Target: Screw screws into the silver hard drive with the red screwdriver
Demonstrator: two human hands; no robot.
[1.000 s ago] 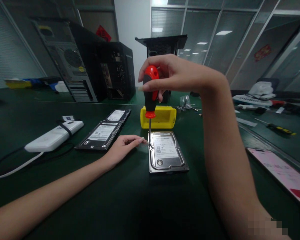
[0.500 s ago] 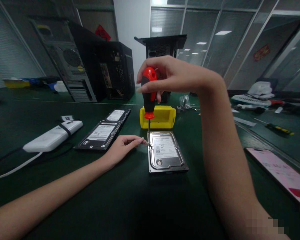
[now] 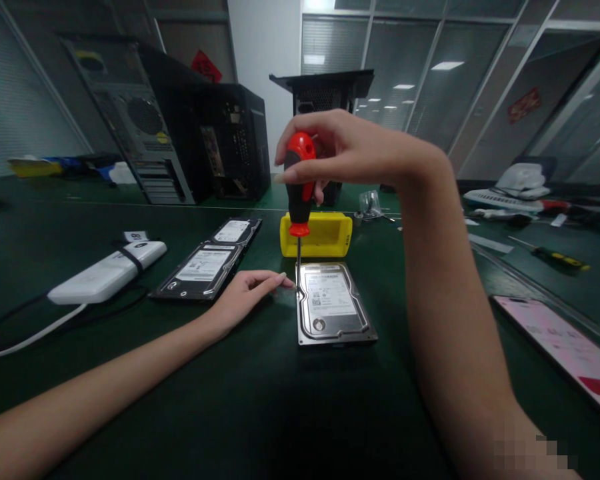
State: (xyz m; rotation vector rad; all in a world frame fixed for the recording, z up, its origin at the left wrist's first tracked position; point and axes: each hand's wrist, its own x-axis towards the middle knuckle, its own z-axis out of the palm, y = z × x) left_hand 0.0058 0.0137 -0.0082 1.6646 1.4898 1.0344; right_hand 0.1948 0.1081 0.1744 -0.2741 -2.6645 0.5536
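My right hand (image 3: pixel 330 150) is closed around the red and black handle of a screwdriver (image 3: pixel 300 193). The screwdriver stands upright, its tip at the left edge of a silver hard drive (image 3: pixel 330 303) lying label up on the dark green table (image 3: pixel 260 400). My left hand (image 3: pixel 247 297) rests on the table left of that drive, thumb and fingers pinched together with the fingertips at the drive's edge by the shaft; whether something small is between them cannot be made out. Behind the drive stands a yellow tray (image 3: pixel 317 249) with its hollow side facing me.
Two more drives (image 3: pixel 200 267) lie at the left, beside a white power strip (image 3: pixel 105 273) with cables. Black computer cases (image 3: pixel 230 140) stand at the back. On the right are a phone (image 3: pixel 555 340), another screwdriver (image 3: pixel 560 257) and a small clear bag (image 3: pixel 370 203).
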